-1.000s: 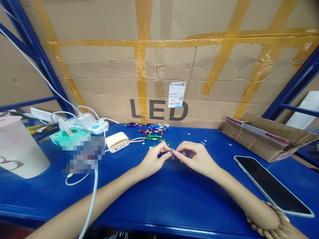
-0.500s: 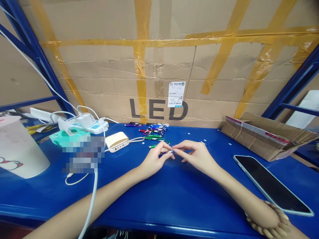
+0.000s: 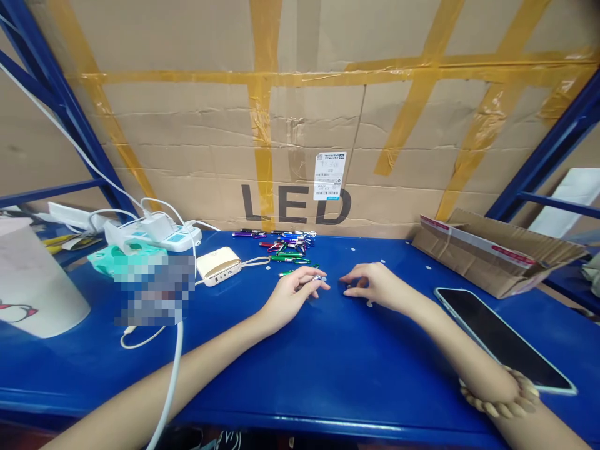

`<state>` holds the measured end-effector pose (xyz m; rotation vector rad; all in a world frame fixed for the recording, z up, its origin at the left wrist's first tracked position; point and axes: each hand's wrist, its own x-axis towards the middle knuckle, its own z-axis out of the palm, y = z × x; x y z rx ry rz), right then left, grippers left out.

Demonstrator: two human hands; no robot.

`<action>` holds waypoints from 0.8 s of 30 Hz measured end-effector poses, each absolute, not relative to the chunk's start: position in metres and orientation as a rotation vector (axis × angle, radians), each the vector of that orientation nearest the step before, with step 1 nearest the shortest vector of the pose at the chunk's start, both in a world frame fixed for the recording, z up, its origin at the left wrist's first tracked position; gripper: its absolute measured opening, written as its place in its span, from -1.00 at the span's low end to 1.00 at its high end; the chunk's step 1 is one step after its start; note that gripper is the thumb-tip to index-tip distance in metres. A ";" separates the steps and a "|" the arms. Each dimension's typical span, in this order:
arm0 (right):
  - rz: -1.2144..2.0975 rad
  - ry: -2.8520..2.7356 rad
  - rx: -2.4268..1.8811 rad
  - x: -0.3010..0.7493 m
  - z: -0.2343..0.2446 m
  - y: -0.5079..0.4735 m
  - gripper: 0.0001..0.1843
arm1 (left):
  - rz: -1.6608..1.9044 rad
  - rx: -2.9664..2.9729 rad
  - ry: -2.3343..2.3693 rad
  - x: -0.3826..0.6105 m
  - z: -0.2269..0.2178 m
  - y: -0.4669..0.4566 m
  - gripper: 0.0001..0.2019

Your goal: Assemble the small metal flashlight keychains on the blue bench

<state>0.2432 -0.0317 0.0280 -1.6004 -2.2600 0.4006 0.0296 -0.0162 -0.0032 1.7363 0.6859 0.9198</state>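
My left hand (image 3: 296, 294) is closed, pinching a small metal keychain flashlight (image 3: 317, 279) between thumb and fingers; a silver end shows and most of its body is hidden. To the right, apart from it, my right hand (image 3: 370, 286) hovers low over the blue table with thumb and forefinger spread a little. A tiny speck shows near those fingertips, too small to make out. A pale small disc (image 3: 370, 304) lies just under this hand. Behind my left hand rests a pile of coloured keychain flashlights (image 3: 290, 244), with a green one (image 3: 287, 274) nearest.
A cream power bank (image 3: 219, 265) with a strap lies left of the pile, beside a white power strip (image 3: 182, 237) and cables. At left stands a white bin-like container (image 3: 42, 281). On the right are a phone (image 3: 501, 337) and an open cardboard box (image 3: 497, 253).
My hands have parted. The right one has let go of the flashlight's end and moved right and slightly down, while the left one keeps its hold.
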 end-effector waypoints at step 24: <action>-0.002 -2.051 -1.455 0.236 0.018 -0.026 -0.64 | 0.877 1.733 0.641 0.031 -0.002 -0.020 -0.73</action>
